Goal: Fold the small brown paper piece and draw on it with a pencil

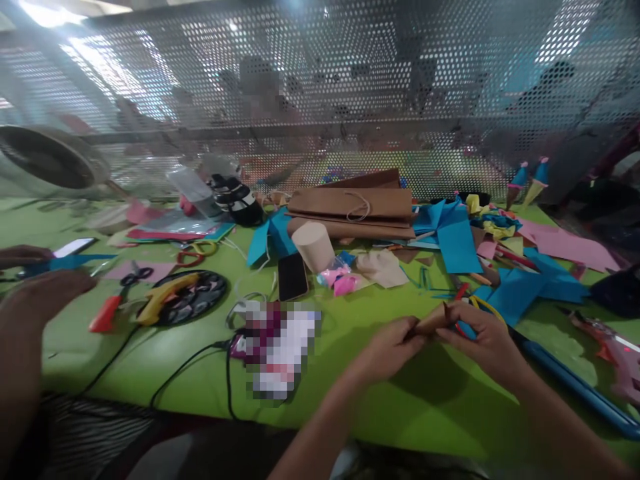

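A small piece of brown paper (431, 323), rolled or folded, is held above the green table between both hands. My left hand (393, 347) pinches its left end between thumb and fingers. At the other end, my right hand (475, 331) grips it with thumb and fingertips. Just behind the right hand lie a blue piece and scissors with yellow handles (486, 305), partly hidden by that hand. A long blue tool (575, 383) lies to the right of the right forearm.
Another person's hands (55, 290) work at the left. A glue gun (165, 297), phone (293, 277), cabled device (245, 347), brown paper stack (350, 205), blue paper (457, 240) and pliers-like tool (607, 347) lie around. A perforated metal screen (320, 87) stands behind the green table (345, 407).
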Available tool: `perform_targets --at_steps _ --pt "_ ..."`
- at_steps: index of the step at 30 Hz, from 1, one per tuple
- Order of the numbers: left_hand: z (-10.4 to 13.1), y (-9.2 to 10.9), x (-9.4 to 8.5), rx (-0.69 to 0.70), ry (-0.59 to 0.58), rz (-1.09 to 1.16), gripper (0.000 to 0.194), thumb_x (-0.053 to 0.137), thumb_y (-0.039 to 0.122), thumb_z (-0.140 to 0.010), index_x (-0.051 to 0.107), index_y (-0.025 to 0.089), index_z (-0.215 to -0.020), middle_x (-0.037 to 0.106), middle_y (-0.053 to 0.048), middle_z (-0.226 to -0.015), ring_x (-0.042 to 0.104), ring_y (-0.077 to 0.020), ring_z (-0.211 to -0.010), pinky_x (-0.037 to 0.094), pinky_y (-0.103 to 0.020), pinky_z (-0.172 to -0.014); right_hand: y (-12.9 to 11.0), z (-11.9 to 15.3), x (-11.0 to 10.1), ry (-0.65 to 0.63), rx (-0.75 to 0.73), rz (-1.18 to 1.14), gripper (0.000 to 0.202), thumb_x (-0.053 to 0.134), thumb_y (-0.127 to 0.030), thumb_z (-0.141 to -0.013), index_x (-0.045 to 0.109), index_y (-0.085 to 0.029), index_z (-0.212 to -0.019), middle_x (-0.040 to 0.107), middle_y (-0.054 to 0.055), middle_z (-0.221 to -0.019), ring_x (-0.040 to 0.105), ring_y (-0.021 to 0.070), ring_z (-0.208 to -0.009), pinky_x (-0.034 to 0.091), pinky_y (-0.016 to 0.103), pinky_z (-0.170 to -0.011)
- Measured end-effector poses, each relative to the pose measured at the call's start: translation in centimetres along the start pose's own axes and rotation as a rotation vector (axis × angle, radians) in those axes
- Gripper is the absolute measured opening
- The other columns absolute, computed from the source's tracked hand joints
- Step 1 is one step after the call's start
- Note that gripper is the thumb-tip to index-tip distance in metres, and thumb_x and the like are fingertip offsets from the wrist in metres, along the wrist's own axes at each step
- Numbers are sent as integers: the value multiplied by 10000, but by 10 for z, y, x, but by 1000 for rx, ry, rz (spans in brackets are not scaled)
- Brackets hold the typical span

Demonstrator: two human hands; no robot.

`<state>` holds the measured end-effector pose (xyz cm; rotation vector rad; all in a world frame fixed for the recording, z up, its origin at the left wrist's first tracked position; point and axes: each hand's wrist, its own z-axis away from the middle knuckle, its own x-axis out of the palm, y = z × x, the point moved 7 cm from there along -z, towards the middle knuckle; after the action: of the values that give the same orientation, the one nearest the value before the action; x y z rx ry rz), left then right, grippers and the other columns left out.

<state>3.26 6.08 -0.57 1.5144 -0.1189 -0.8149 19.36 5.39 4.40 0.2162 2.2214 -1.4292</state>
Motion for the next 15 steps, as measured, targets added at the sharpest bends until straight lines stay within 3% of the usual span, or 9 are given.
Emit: perform_targets --at_steps 4,8,12,15 --pt "-2 -3 3 13 -4 87 174 538 344 -990 594 183 -1028 670 -50 -1039 594 -211 -979 446 -311 -876 1 2 2 -37 15 -26 82 716 -322 -959 747 -255 -924 749 36 -917 710 213 -862 586 320 -806" --pt "-2 -9 8 3 -31 449 436 601 478 -986 608 172 -1296 661 -89 -1252 574 -231 -1133 431 -349 -1032 7 7 -8 5 17 -66 192 682 -326 -979 753 -303 -1156 771 65 -1146 744 251 -1022 612 366 -885" --pt "0 -11 12 -44 -76 661 667 708 614 -901 595 173 -1388 648 -92 -1205 550 -178 -948 444 -305 -881 8 8 -8 25 -49 8 284 727 -300 -935 739 -340 -1216 740 79 -1275 720 291 -1164 609 413 -953" --pt "2 -11 14 -57 -94 664 636 712 587 -907 599 181 -1383 624 -86 -1207 521 -162 -923 430 -290 -846 8 6 -2 47 -52 66 220 797 -354 -889 767 -320 -1104 754 83 -1225 717 310 -1160 616 416 -925"
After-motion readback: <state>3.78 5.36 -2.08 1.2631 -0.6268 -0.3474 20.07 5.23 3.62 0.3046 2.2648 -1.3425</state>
